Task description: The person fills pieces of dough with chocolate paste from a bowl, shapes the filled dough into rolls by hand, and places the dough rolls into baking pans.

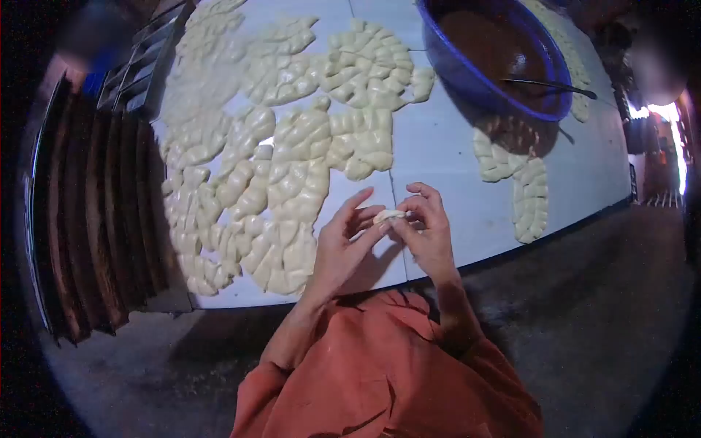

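White table (434,175) is spreading out before you, running from your near edge to the far side, with dark floor (584,292) lying below it. Across its left half, a broad sheet of pale dough pieces (299,168) is sitting closely packed, many pieces touching. Your orange garment (387,365) is filling the near middle. At the left, a row of dark upright panels (95,212) is standing beside the table. On the far right, a blue-purple basin (447,69) is holding brown contents (485,44), and a smaller dough patch (529,197) is lying on its near side. Your left hand (347,237) and right hand (431,233) are hovering over the near middle, fingers curled and partly open, thumbs and forefingers pinching. A dark-handled utensil (558,87) is leaning over the basin's right rim. Between your fingertips, both hands are gripping one small dough piece (389,216).
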Tool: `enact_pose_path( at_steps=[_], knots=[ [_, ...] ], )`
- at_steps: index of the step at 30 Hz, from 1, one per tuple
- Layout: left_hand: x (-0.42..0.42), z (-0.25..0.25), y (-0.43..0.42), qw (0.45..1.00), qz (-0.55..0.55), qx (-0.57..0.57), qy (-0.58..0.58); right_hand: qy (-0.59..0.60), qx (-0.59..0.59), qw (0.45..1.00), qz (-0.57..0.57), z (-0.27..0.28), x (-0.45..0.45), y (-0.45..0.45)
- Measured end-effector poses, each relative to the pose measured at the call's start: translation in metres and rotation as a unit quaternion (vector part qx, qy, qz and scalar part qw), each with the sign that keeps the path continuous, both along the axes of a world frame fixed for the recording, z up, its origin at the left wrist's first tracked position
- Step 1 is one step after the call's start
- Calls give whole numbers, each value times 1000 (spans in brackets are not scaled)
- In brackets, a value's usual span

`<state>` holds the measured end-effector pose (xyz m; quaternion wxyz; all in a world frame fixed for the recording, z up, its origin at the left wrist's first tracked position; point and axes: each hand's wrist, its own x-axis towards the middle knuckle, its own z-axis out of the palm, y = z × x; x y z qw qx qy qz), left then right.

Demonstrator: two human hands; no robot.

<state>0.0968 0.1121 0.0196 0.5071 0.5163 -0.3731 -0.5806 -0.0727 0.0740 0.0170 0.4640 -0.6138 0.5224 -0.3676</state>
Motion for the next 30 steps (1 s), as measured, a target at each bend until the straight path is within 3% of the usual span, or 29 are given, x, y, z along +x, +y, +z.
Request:
enact_pose_path(
  at_steps=[2, 4, 5, 6, 7, 9, 10, 11, 12, 13, 15, 16, 17, 19, 20, 21, 22, 23, 25, 27, 29, 30],
  knots=[
    [-12, 14, -17, 983, 37, -121, -131, 31, -18, 999, -24, 4, -9, -7],
    [-28, 14, -36, 970, 32, -199, -134, -73, 122, 990, -23, 10, -11, -13],
    [-38, 15, -46, 952, 35, -269, -141, -74, 115, 990, -26, 16, -7, -14],
    [-53, 27, -49, 969, 7, -247, -4, -283, 158, 945, -40, 29, -2, -14],
    [-63, 8, -64, 929, 30, -358, -84, -478, 192, 855, -49, 42, 0, -19],
    [-77, -7, -80, 913, 51, -399, -73, -464, 202, 861, -57, 54, -12, -35],
    [-90, -4, -87, 910, 49, -405, -72, -512, 210, 832, -20, 51, -22, -43],
    [-108, 1, -92, 935, 65, -348, 20, -557, 218, 801, 19, 49, -31, -51],
    [-119, 4, -95, 948, 81, -285, 112, -546, 201, 813, 13, 54, -35, -61],
    [-124, 4, -98, 947, 80, -289, 113, -519, 213, 828, 21, 64, -43, -72],
    [-131, 2, -100, 982, 0, -160, 97, -514, 136, 847, -2, 73, -54, -103],
    [-140, -11, -101, 970, -5, -106, 218, -433, 67, 898, -33, 72, -69, -132],
    [-134, -8, -100, 970, -7, -110, 218, -347, -4, 935, -66, 71, -87, -164],
    [-107, 5, -98, 990, -100, -67, 68, -179, -48, 980, -71, 97, -110, -212],
    [-96, 8, -99, 992, -106, -55, 26, -180, -50, 980, -68, 99, -122, -239],
    [-87, 9, -101, 993, -103, -57, 25, -25, -41, 998, -38, 96, -135, -265],
    [-78, 10, -102, 995, -99, -26, 2, 131, -31, 991, -8, 91, -140, -284],
    [-72, 12, -104, 995, -94, 5, -21, 130, -32, 991, -7, 85, -139, -297],
    [-64, 16, -104, 996, -83, 7, -37, 369, 10, 923, 105, 68, -137, -317],
    [-57, 18, -101, 992, -113, 25, -50, 412, -23, 896, 163, 50, -141, -326],
    [-54, 15, -98, 992, -118, 18, -40, 360, 37, 900, 245, 59, -133, -323],
    [-52, 15, -98, 990, -127, 29, -51, 314, 73, 927, 194, 64, -129, -319]
  ],
)
